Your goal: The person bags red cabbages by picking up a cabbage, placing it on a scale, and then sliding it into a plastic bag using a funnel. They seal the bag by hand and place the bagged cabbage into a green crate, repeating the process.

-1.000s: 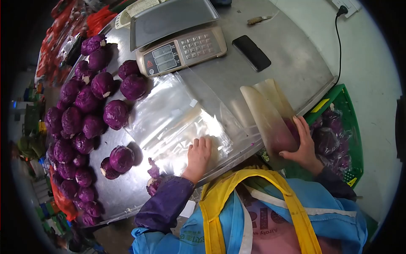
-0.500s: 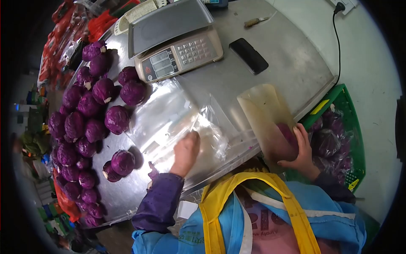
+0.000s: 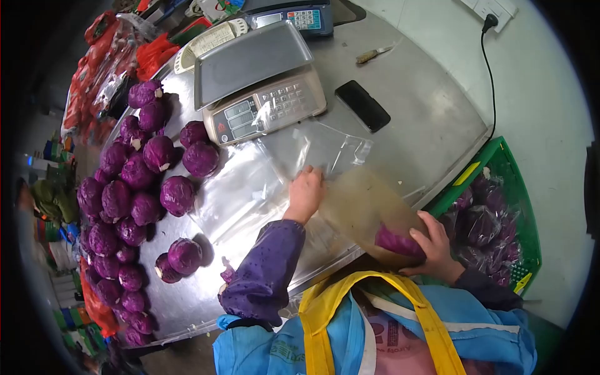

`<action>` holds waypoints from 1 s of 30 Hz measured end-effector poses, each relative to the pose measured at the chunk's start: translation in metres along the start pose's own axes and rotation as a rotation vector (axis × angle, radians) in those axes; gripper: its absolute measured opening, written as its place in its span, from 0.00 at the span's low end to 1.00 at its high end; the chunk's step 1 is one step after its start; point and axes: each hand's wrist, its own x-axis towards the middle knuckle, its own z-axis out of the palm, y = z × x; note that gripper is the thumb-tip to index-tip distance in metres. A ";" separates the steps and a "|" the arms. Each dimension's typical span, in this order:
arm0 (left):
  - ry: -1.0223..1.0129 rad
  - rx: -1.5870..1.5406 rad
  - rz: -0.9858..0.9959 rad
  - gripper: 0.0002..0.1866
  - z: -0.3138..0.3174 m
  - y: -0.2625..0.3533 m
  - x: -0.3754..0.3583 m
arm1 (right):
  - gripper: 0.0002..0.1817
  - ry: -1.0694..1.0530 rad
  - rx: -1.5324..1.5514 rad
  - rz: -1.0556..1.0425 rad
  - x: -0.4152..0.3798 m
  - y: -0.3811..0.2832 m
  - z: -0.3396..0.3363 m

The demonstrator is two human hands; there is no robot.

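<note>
My right hand (image 3: 434, 251) curls around the lower right side of a tan, see-through sleeve (image 3: 356, 203), thumb below and fingers above. Purple cabbage (image 3: 397, 241) shows at the sleeve's lower end, partly covered by it. My left hand (image 3: 306, 195) is closed at the sleeve's left edge, fingertips on a clear plastic bag (image 3: 325, 147) that spreads over the steel table. More clear bags (image 3: 237, 181) lie flat to the left of that hand. Several purple cabbages (image 3: 139, 172) are heaped along the table's left side, with two nearer ones, one of them a whole cabbage (image 3: 185, 256).
A weighing scale (image 3: 265, 103) stands at the back, with a second scale (image 3: 306, 20) behind it. A phone (image 3: 362, 106) and a small knife (image 3: 374, 54) lie on the steel table (image 3: 431, 106). At right, a green crate (image 3: 528, 212) holds wrapped cabbages (image 3: 482, 226).
My left hand has moved up and right, and the clear bag has shifted towards the scale and phone. The sleeve has tilted leftwards in my right hand, nearer my left hand.
</note>
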 end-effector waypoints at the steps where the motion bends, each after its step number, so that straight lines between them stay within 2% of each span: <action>1: 0.041 0.004 0.015 0.06 -0.002 0.002 0.003 | 0.43 -0.049 -0.011 -0.025 0.002 -0.003 -0.003; 3: 0.087 0.004 0.029 0.06 -0.003 0.003 0.007 | 0.42 -0.089 -0.014 -0.030 0.007 -0.009 -0.006; 6: 0.044 -0.093 0.080 0.07 -0.010 0.000 0.007 | 0.45 -0.153 0.043 0.138 0.012 -0.013 -0.007; 8: 0.014 -0.344 0.028 0.07 -0.023 0.001 -0.001 | 0.46 -0.193 0.037 0.215 0.026 -0.021 -0.011; 9: 0.012 -0.343 0.032 0.07 -0.029 0.001 -0.004 | 0.47 -0.237 0.033 0.289 0.033 -0.024 -0.012; 11: -0.015 -0.444 -0.036 0.07 -0.042 -0.003 -0.010 | 0.49 -0.267 0.032 0.299 0.046 -0.024 -0.015; 13: -0.008 -0.383 -0.002 0.06 -0.054 -0.006 -0.016 | 0.50 -0.350 0.074 0.400 0.057 -0.024 -0.016; 16: -0.040 -0.334 -0.045 0.06 -0.061 -0.009 -0.022 | 0.48 -0.353 0.035 0.363 0.067 -0.026 -0.012; 18: 0.125 -0.218 0.118 0.06 -0.056 -0.009 -0.021 | 0.48 -0.349 0.003 0.328 0.073 -0.026 -0.007; 19: 0.126 -0.218 0.118 0.06 -0.054 -0.002 -0.018 | 0.47 -0.357 0.004 0.307 0.077 -0.025 -0.005; 21: 0.337 -0.048 0.406 0.08 -0.049 0.020 -0.011 | 0.47 -0.367 0.003 0.283 0.080 -0.024 -0.001; 22: 0.343 -0.049 0.405 0.08 -0.050 0.032 -0.008 | 0.47 -0.362 0.056 0.295 0.082 -0.022 0.000; 24: 0.460 -0.005 0.638 0.11 -0.054 0.047 -0.005 | 0.46 -0.359 0.110 0.306 0.083 -0.021 0.003; 25: 0.462 -0.006 0.634 0.11 -0.054 0.042 -0.006 | 0.46 -0.323 0.126 0.351 0.081 -0.021 0.004; 27: 0.497 -0.076 0.275 0.09 -0.057 0.022 -0.009 | 0.46 -0.281 0.142 0.395 0.076 -0.023 0.006; 28: 0.475 -0.061 0.224 0.08 -0.059 0.015 -0.011 | 0.45 -0.242 0.112 0.391 0.073 -0.025 0.009; 30: 0.465 -0.085 0.265 0.08 -0.054 0.016 -0.014 | 0.45 -0.204 0.085 0.391 0.071 -0.025 0.010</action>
